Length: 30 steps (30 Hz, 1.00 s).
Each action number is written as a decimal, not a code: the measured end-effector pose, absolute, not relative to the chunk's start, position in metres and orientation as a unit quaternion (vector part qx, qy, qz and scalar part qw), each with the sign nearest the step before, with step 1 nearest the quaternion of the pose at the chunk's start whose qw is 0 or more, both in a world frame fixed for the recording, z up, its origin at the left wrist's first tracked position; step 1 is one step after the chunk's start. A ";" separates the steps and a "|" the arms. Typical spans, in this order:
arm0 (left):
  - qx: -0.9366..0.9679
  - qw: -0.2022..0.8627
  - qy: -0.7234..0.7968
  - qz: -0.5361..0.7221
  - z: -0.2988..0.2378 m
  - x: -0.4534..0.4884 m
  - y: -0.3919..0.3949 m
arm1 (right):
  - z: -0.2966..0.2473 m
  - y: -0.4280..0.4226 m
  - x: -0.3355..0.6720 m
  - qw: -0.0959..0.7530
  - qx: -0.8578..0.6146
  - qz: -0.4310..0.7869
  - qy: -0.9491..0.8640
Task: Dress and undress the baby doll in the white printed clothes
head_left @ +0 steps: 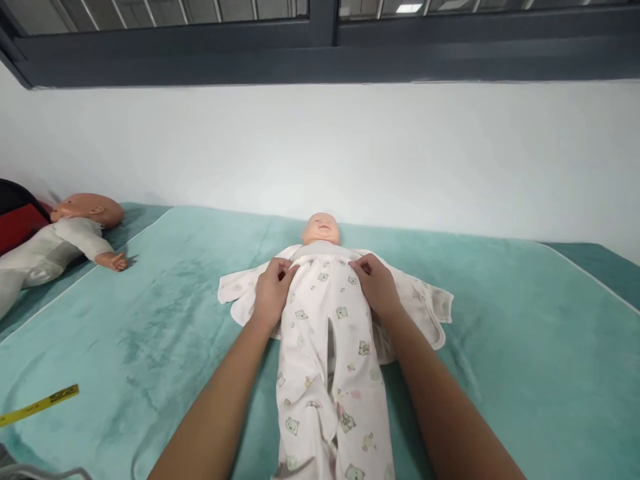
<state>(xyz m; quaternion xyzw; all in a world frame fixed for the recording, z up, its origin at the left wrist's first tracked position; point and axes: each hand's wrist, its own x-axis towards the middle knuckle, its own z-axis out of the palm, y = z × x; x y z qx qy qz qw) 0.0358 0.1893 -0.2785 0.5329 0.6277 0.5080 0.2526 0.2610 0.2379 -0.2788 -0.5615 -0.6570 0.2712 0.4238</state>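
Observation:
A baby doll [321,229] lies on its back in the middle of the teal blanket, head toward the wall. White printed baby pants [330,327] cover its front from the chest down, the legs stretching toward me. Under them a white printed baby shirt [417,300] is spread out with its sleeves to both sides. My left hand [274,288] pinches the pants at the left of the waistband. At the right of the waistband my right hand [374,283] pinches them too. The doll's body and legs are hidden by the pants.
Another doll [85,233] in a pale suit lies at the far left beside a red and black object [20,220]. A yellow strip [40,405] is on the teal blanket [165,347] at lower left. The white wall [320,147] and dark window frame [200,57] stand behind.

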 end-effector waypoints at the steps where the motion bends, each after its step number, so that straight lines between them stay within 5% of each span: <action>1: 0.563 0.242 0.611 0.501 -0.278 0.035 0.189 | -0.281 0.236 0.263 0.431 -0.538 0.265 -0.675; 6: 0.686 0.154 0.549 0.452 -0.265 0.025 0.199 | -0.275 0.237 0.272 0.411 -0.437 0.165 -0.783; 11: 0.673 0.330 0.517 0.414 -0.249 0.017 0.207 | -0.255 0.248 0.271 0.324 -0.433 0.141 -0.829; 14: 0.668 0.345 0.522 0.404 -0.244 0.015 0.210 | -0.249 0.255 0.268 0.304 -0.418 0.224 -0.826; 18: 0.654 0.261 0.587 0.398 -0.254 0.019 0.220 | -0.255 0.263 0.265 0.325 -0.446 0.348 -0.758; 24: 0.574 0.143 0.683 0.429 -0.272 0.030 0.236 | -0.265 0.278 0.253 0.363 -0.585 0.198 -0.698; 30: 0.620 0.164 0.621 0.451 -0.282 0.024 0.231 | -0.275 0.272 0.250 0.403 -0.553 0.245 -0.688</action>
